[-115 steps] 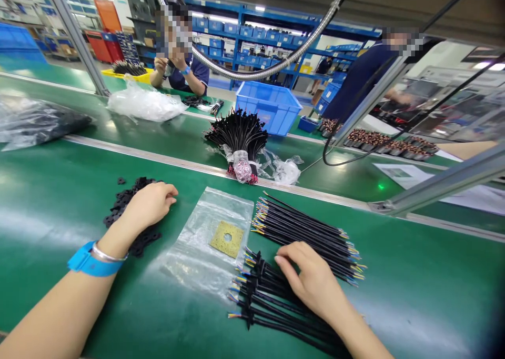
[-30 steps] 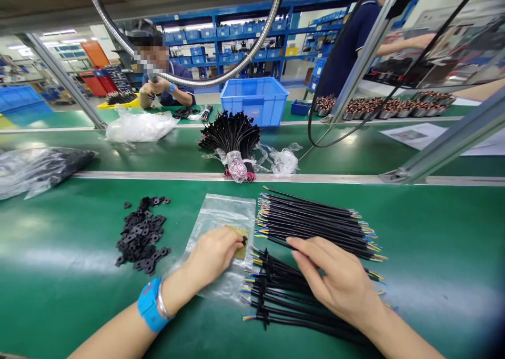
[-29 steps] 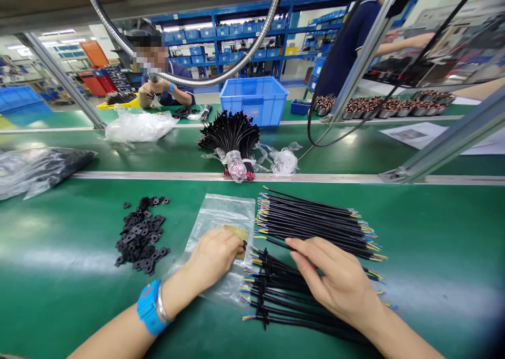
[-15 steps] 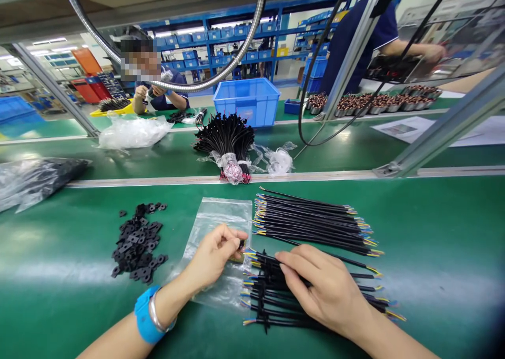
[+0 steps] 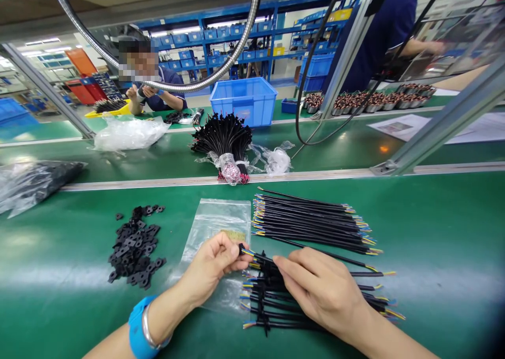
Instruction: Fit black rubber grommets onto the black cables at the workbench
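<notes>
My left hand pinches a small black flat piece between thumb and fingers. Right at that piece are the coloured bare wire ends of a black cable; whether they pass through it I cannot tell. The fingers of my right hand are closed on this cable, whose other end sticks out to the right. Beneath the right hand lie several cables with black pieces near their left ends, partly hidden. Above them is a row of plain black cables. A clear plastic bag lies under my left hand.
A pile of small black pieces lies at the left. Behind the metal rail stand a bundle of black cables, crumpled plastic and a blue bin. A co-worker sits opposite; another person stands at the right.
My right hand has shifted slightly down and left with the cable, bringing its wire ends to the black piece. My left hand has turned, showing that piece more clearly.
</notes>
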{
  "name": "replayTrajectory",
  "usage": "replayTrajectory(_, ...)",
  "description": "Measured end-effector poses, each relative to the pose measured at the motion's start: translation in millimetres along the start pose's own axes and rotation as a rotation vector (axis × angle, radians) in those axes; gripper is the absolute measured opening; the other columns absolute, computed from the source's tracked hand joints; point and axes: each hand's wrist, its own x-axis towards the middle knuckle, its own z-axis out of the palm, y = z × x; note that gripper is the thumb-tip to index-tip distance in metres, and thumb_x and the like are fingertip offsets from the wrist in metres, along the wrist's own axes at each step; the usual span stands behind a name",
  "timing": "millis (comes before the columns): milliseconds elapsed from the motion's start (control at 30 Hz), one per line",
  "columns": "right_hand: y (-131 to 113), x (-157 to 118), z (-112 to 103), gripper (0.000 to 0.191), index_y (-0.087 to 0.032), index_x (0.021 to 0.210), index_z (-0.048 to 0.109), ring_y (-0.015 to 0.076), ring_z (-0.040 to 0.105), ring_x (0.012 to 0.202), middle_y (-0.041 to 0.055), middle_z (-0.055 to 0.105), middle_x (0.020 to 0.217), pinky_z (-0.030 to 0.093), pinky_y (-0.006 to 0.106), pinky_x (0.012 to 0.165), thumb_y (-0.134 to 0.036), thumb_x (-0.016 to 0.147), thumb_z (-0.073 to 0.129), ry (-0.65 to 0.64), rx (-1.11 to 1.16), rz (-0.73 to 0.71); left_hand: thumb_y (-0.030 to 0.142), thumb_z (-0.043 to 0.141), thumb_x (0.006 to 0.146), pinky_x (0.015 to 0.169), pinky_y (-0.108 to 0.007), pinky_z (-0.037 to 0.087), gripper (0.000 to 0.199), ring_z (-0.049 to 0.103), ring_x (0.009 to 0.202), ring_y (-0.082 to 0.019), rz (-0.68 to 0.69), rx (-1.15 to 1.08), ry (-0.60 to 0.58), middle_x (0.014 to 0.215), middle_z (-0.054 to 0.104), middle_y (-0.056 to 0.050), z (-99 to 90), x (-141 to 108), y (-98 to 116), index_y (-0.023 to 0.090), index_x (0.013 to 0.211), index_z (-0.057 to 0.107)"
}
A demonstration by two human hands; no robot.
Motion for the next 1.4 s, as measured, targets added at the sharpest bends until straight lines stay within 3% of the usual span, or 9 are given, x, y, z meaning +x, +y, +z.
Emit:
replayTrajectory(167, -4, 2, -5, 0.017, -0.014, 0.100, 0.066, 0.0142, 0.054, 0.065, 0.0051, 0.061, 0.076, 0.044, 0.028, 0.060, -0.010, 0.090, 0.053, 0.004, 0.035, -0.004, 0.028, 0.085, 0.066, 0.070, -0.020, 0.053, 0.035, 0.067, 0.069, -0.007, 0.074, 0.064, -0.034, 0.094, 0.071, -0.002, -1.4, 0, -5, 0.014, 0.082, 0.058)
replayTrajectory(267, -8, 4, -7, 0.016, -0.014, 0.097, 0.066, 0.0145, 0.053, 0.065, 0.0052, 0.060, 0.076, 0.043, 0.028, 0.060, -0.010, 0.090, 0.052, -0.009, 0.070, 0.008, 0.022, 0.088, 0.061, 0.067, -0.018, 0.052, 0.038, 0.067, 0.069, -0.007, 0.044, 0.083, -0.078, 0.094, 0.072, -0.002, 4.5, -3, -9, 0.014, 0.085, 0.060)
replayTrajectory(400, -14, 5, -5, 0.012, -0.013, 0.096, 0.065, 0.0158, 0.053, 0.067, 0.0054, 0.061, 0.076, 0.043, 0.030, 0.063, -0.012, 0.090, 0.054, 0.007, 0.072, -0.004, 0.020, 0.089, 0.058, 0.061, -0.017, 0.051, 0.038, 0.066, 0.063, -0.008, 0.022, 0.051, -0.086, 0.076, 0.071, 0.000, 11.9, -6, -16, 0.016, 0.087, 0.064)
replayTrajectory(567, -22, 4, -2, 0.012, -0.013, 0.095, 0.063, 0.0171, 0.052, 0.066, 0.0045, 0.060, 0.073, 0.040, 0.031, 0.061, -0.012, 0.092, 0.051, -0.004, 0.063, 0.014, 0.018, 0.092, 0.050, 0.064, -0.021, 0.054, 0.028, 0.066, 0.064, -0.009, 0.192, 0.124, -0.024, 0.077, 0.065, 0.002, 13.3, -6, -21, 0.019, 0.074, 0.076)
replayTrajectory(767, -33, 1, 0, 0.017, -0.014, 0.098, 0.059, 0.0166, 0.054, 0.067, 0.0038, 0.060, 0.075, 0.038, 0.030, 0.061, -0.010, 0.093, 0.043, -0.054, 0.197, 0.028, 0.013, 0.087, 0.058, 0.058, -0.016, 0.047, 0.030, 0.059, 0.067, -0.008, 0.473, 0.466, -0.060, 0.074, 0.066, 0.000, 14.6, -14, -11, 0.029, 0.083, 0.080)
replayTrajectory(1033, -35, -2, -1, 0.016, -0.015, 0.096, 0.055, 0.0153, 0.048, 0.065, 0.0022, 0.057, 0.075, 0.036, 0.029, 0.061, -0.008, 0.092, 0.042, -0.093, 0.294, 0.025, 0.019, 0.085, 0.064, 0.054, -0.019, 0.047, 0.024, 0.059, 0.060, -0.009, 0.468, 0.566, -0.146, 0.069, 0.064, -0.001, 13.9, -22, -4, 0.029, 0.086, 0.080)
replayTrajectory(1267, -35, -1, 2, 0.016, -0.015, 0.096, 0.053, 0.0152, 0.045, 0.065, 0.0028, 0.056, 0.075, 0.035, 0.029, 0.060, -0.006, 0.092, 0.041, -0.091, 0.319, 0.021, 0.023, 0.084, 0.066, 0.054, -0.017, 0.049, 0.023, 0.060, 0.058, -0.009, 0.555, 0.626, -0.147, 0.068, 0.067, -0.002, 16.4, -25, -6, 0.026, 0.088, 0.080)
replayTrajectory(1400, -36, -2, 3, 0.016, -0.016, 0.086, 0.051, 0.0150, 0.043, 0.063, 0.0027, 0.054, 0.071, 0.033, 0.028, 0.058, -0.005, 0.091, 0.041, -0.104, 0.327, 0.013, 0.021, 0.085, 0.064, 0.054, -0.019, 0.050, 0.022, 0.061, 0.057, -0.010, 0.624, 0.635, -0.158, 0.066, 0.068, -0.004, 20.4, -25, -11, 0.020, 0.085, 0.080)
